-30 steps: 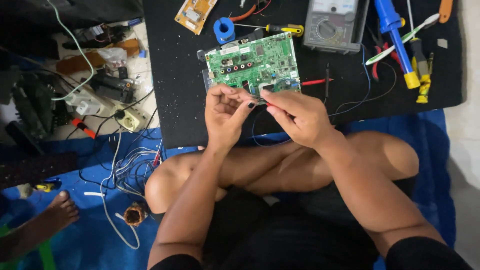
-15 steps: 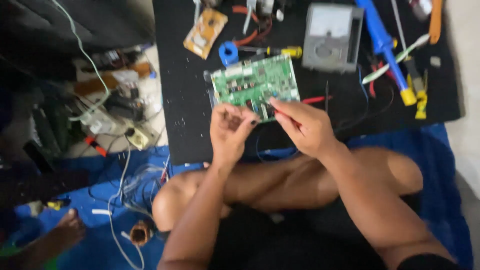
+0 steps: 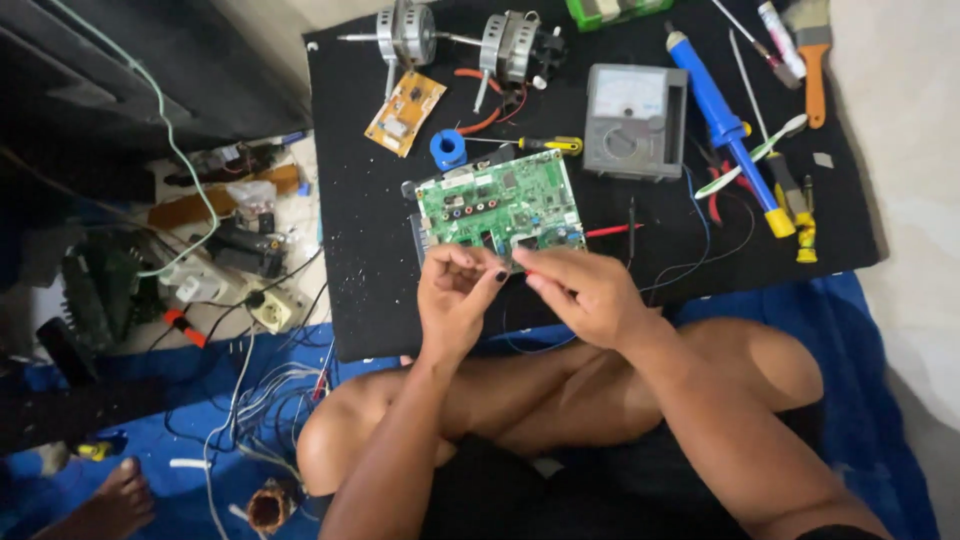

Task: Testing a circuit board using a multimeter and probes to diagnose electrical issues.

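A: Notes. Person sits cross-legged at a black mat (image 3: 380, 300). Both hands meet at the near edge of a green circuit board (image 3: 500, 208).

B: State of the fingers?

A: Left hand (image 3: 455, 300): fingertips pinched together, closed on something too small to make out. Right hand (image 3: 585, 292): thumb and forefinger closed on a thin red-tipped probe, its point just at the board's near edge.

B: And the board itself?

A: Flat on the mat, directly beyond both sets of fingertips, touching or nearly so. Cannot tell if the probe makes contact.

B: What lies past the fingers?

A: Beyond the right fingers, a grey analogue meter (image 3: 635, 120); further right, a blue solder sucker (image 3: 722, 125). Beyond the left fingers, a small blue coil (image 3: 449, 149), a yellow-handled screwdriver (image 3: 545, 145), a small tan board (image 3: 404, 112).

B: How far along?

A: My judgement: mid-work. Board out and laid bare, meter and tools set out. No sign of anything closed up or packed away; checking seems under way, reassembly all left.
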